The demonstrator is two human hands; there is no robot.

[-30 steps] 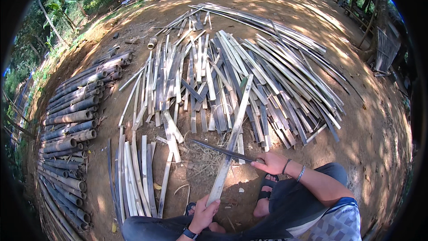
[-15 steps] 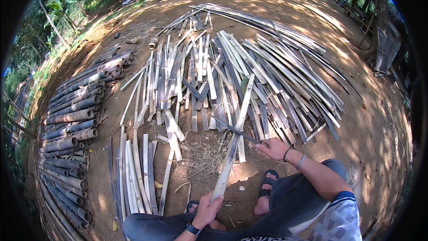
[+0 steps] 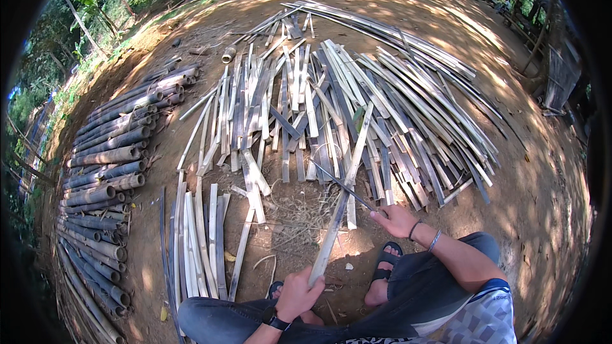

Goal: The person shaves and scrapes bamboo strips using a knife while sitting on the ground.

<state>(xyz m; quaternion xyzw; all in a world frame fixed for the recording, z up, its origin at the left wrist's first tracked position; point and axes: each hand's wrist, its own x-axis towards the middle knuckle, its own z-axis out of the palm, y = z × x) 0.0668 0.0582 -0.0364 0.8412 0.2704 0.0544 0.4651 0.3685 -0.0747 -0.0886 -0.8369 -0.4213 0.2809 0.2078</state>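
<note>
Left hand (image 3: 299, 296) wrapped round near end of bamboo strip (image 3: 334, 228), far end blending into pile (image 3: 414, 121). Right hand (image 3: 395, 222) clutching knife (image 3: 344, 186) across strip, grip mostly hidden. Loads of open dirt (image 3: 532, 216) rightward.

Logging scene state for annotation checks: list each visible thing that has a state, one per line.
Left hand: closed around the held strip's near end
Right hand: closed on the knife
Held strip: slanting away from the left hand
Knife: bare blade crossing the held strip; contact unclear
Loose strips: split, spread on the ground
Bamboo poles: round, unsplit, piled at left
Wristwatch: strapped on
Right sandal: worn
</note>
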